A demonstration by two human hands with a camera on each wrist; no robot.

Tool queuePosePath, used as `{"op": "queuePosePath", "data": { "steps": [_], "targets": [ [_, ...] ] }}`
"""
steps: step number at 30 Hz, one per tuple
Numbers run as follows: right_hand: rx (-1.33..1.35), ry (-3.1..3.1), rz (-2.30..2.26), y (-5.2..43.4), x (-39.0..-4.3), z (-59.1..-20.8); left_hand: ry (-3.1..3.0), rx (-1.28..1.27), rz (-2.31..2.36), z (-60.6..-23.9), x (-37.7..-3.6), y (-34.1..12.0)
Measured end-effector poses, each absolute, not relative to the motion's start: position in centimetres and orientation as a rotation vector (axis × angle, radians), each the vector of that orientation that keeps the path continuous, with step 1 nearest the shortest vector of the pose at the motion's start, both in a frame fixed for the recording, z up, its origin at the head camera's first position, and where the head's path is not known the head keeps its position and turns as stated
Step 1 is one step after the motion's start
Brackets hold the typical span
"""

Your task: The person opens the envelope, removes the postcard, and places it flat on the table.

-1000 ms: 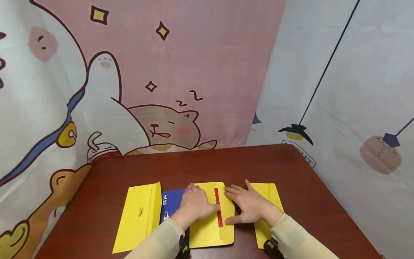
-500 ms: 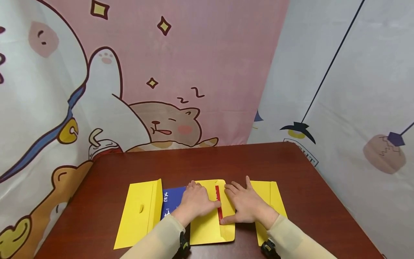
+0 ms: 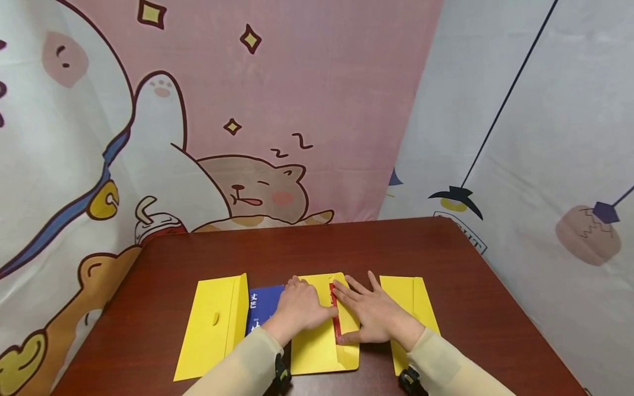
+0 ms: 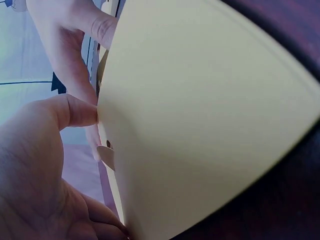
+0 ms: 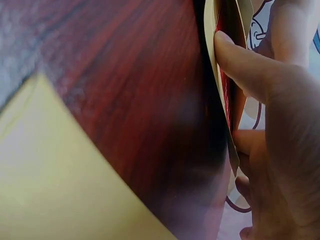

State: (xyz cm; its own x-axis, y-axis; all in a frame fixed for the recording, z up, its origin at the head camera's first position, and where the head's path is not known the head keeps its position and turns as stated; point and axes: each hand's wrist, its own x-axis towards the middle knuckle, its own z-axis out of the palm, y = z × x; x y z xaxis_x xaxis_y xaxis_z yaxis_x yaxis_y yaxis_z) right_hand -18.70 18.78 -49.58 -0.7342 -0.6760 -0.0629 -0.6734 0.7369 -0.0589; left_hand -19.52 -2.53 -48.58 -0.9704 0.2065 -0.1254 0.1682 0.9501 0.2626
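Observation:
Three yellow envelopes lie in a row on the dark wooden table [image 3: 307,247]. My left hand [image 3: 301,307] lies flat on the middle envelope [image 3: 317,349] and presses it down. My right hand [image 3: 367,315] rests with straight fingers on this envelope's flap [image 3: 350,322], beside a red strip [image 3: 336,324]. A blue booklet [image 3: 263,313] sticks out to the left from under the middle envelope. In the left wrist view my thumb [image 4: 70,111] touches the envelope [image 4: 200,115] at its edge. In the right wrist view my thumb [image 5: 240,62] presses against the flap [image 5: 212,75], with red showing inside.
The left envelope [image 3: 210,327] lies with its flap open; the right envelope [image 3: 411,300] is partly under my right forearm. Cartoon-printed cloth [image 3: 247,137] hangs behind and to the right of the table. Bare wood stretches to the far edge.
My right hand has slid left over the flap, covering more of the red strip. My left hand has stayed flat on the envelope.

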Motion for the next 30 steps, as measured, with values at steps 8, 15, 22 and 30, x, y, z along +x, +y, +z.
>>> {"op": "queuePosePath", "data": {
  "steps": [8, 15, 22, 30],
  "targets": [
    [-1.111, 2.809, -0.039, 18.73, -18.89, -49.65, 2.951, 0.264, 0.365, -48.71, -19.71, -2.55],
    [-1.110, 2.801, -0.027, 18.68, -18.95, -49.34, 2.951, 0.252, 0.374, -48.70, -19.62, -2.53],
    [-1.096, 2.794, -0.007, 18.69, -19.12, -49.30, 2.950, 0.248, 0.388, -48.55, -19.58, -2.49],
    [-1.139, 2.799, 0.010, 18.39, -19.08, -48.93, 2.941, 0.254, 0.387, -48.38, -19.65, -2.42]
  ]
}}
